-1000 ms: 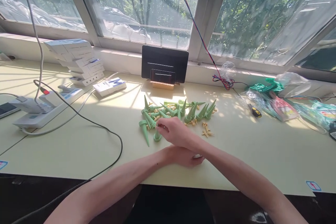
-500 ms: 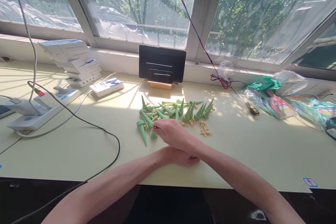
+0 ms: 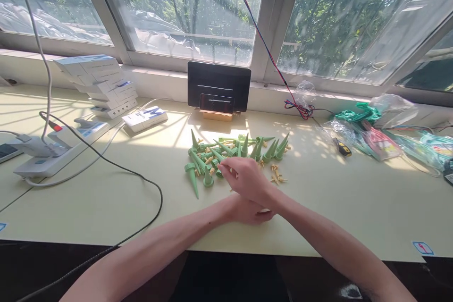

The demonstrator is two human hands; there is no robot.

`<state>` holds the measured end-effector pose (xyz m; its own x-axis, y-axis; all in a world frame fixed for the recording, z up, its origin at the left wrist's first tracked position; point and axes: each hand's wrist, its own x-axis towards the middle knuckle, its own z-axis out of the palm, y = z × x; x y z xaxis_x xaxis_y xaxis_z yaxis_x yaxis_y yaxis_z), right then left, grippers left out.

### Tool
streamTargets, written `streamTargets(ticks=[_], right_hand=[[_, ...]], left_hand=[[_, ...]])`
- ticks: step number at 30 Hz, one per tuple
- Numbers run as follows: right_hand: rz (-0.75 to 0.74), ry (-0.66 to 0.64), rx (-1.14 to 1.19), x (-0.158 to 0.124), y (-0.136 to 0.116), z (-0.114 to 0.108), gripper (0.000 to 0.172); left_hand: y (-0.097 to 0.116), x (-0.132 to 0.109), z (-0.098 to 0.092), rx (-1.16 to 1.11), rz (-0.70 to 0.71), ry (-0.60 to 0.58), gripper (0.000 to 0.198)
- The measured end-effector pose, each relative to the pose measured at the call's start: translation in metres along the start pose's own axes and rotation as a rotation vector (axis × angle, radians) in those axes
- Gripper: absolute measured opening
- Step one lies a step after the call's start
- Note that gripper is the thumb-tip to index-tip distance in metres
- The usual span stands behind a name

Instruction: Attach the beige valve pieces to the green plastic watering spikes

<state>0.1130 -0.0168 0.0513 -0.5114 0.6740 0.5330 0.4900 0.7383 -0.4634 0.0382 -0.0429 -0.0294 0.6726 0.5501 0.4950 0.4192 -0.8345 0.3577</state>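
My right hand [image 3: 246,177] crosses above my left wrist, its fingers loosely bent and nothing visible in them. Close to its fingertips stands a pale green plastic spike [image 3: 208,178], upright on its wide base with the tip up. Another green spike [image 3: 192,180] lies on its side to the left. Under my right forearm, my left hand [image 3: 249,211] is curled low over the table; whatever its fingers hold is hidden. Behind both hands is a heap of green spikes [image 3: 226,148], some standing. Small tan plastic pegs [image 3: 278,175] lie to the right, with more among the spikes.
A dark tablet [image 3: 219,78] and a phone [image 3: 216,103] lean in a wooden stand at the back. To the left are a power strip [image 3: 46,160], a black cable [image 3: 136,172] and stacked white boxes [image 3: 106,82]. Plastic bags [image 3: 382,141] and a yellow-black tool [image 3: 342,147] lie right.
My right hand has let go of the upright spike near the front left and moved right. My left hand has shifted slightly right, still curled.
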Motion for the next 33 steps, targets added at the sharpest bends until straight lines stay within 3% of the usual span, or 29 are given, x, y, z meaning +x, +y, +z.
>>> streamTargets(ticks=[3, 6, 11, 14, 19, 23, 33], right_hand=[[-0.055, 0.132, -0.025, -0.008, 0.014, -0.013, 0.031], [-0.134, 0.18, -0.07, -0.02, 0.035, -0.019, 0.034], [-0.193, 0.329, -0.143, -0.042, 0.064, -0.011, 0.042], [-0.135, 0.421, -0.151, -0.047, 0.069, -0.007, 0.036], [0.088, 0.6, -0.15, -0.043, 0.071, -0.009, 0.018], [0.181, 0.685, -0.127, -0.041, 0.078, -0.018, 0.017], [0.298, 0.715, -0.186, -0.04, 0.1, -0.03, 0.023]], left_hand=[[-0.001, 0.007, -0.008, -0.047, 0.164, -0.064, 0.028], [-0.005, 0.011, -0.009, -0.02, 0.211, -0.049, 0.039], [-0.006, 0.011, -0.008, -0.003, 0.235, -0.032, 0.046], [-0.003, 0.011, -0.013, -0.007, 0.211, -0.038, 0.047], [0.0, 0.014, -0.022, -0.004, 0.197, -0.008, 0.046], [-0.002, 0.015, -0.023, 0.012, 0.194, -0.005, 0.044], [-0.004, 0.017, -0.026, -0.017, 0.164, -0.037, 0.043]])
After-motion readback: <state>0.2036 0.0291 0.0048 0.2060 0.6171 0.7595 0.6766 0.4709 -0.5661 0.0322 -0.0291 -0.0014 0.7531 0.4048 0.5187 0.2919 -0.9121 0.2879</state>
